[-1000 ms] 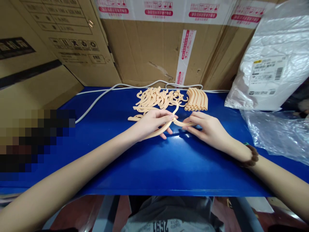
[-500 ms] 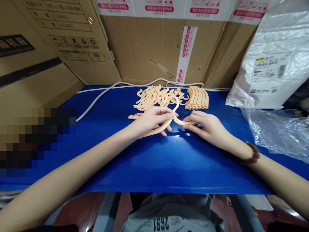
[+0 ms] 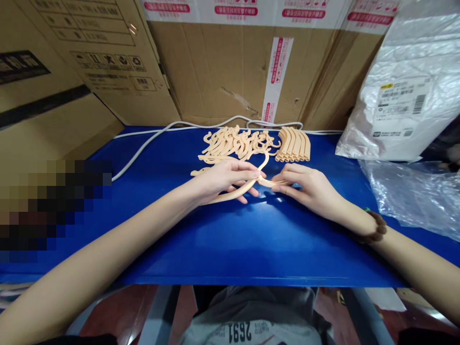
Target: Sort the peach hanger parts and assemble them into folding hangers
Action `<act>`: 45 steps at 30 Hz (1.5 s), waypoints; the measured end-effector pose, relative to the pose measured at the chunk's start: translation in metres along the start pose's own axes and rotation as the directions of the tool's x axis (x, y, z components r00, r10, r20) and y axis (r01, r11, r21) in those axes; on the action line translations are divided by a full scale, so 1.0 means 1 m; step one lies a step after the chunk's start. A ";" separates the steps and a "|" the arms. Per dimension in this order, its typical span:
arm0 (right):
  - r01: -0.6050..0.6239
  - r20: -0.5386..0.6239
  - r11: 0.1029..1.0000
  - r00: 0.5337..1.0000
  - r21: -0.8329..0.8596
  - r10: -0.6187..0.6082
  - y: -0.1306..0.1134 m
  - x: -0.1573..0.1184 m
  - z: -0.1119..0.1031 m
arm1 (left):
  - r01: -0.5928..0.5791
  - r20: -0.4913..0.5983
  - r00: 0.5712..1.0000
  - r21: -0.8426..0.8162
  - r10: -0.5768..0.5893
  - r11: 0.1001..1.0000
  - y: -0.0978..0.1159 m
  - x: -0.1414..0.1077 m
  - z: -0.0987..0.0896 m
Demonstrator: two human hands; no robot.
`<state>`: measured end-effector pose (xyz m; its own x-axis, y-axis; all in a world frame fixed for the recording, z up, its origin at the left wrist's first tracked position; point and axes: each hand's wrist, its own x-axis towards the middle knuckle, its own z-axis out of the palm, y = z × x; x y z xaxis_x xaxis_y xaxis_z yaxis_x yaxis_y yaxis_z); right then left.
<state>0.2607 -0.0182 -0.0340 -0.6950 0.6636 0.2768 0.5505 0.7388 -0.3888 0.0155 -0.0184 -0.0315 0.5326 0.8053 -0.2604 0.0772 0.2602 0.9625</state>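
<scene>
Over the table, my left hand (image 3: 224, 178) pinches a cream plastic hanger piece (image 3: 233, 195) between thumb and fingers. Its curved hook rises past my fingertips, and its long arm slopes down to the left under my palm. The thumb and fingers of my right hand (image 3: 309, 187) are closed on a second curved hanger arm (image 3: 269, 183). The two pieces meet at my left fingertips; whether they are locked together I cannot tell. Behind my hands lies a loose pile of hooked hanger pieces (image 3: 233, 143). Right of it sits a neat stack of curved hanger arms (image 3: 294, 143).
A white cable (image 3: 143, 152) runs along the back of the blue table (image 3: 251, 249). Cardboard boxes (image 3: 223, 67) wall off the back and left. On the right stand a white plastic parcel (image 3: 395, 105) and clear plastic wrap (image 3: 413, 196).
The right-hand arm has turned slightly at the joint and sits a little closer to the left-hand piece. Both hands keep their grips, nearly in place. The pile and stack are unchanged.
</scene>
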 end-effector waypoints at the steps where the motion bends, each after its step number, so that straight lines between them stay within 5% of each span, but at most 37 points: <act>1: -0.001 0.002 1.000 1.000 0.006 0.001 0.000 0.000 0.000 | -0.004 -0.007 1.000 0.003 0.004 1.000 0.000 0.000 0.000; 15: 0.043 0.012 0.999 0.999 -0.033 -0.042 0.001 0.002 -0.003 | 0.014 -0.129 0.992 0.039 -0.009 0.999 0.006 0.000 0.004; 28: 0.077 0.010 0.979 0.997 -0.187 -0.076 0.006 0.005 -0.004 | 0.018 -0.030 0.999 0.037 -0.017 0.999 0.001 -0.001 -0.002; 45: 0.031 0.128 0.999 0.991 0.032 -0.035 0.001 0.005 -0.007 | 0.014 0.025 1.000 0.120 -0.017 0.993 0.002 0.001 -0.006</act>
<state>0.2611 -0.0134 -0.0273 -0.7676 0.6165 0.1753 0.5132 0.7550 -0.4081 0.0112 -0.0140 -0.0297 0.5524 0.7871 -0.2746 0.1850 0.2054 0.9610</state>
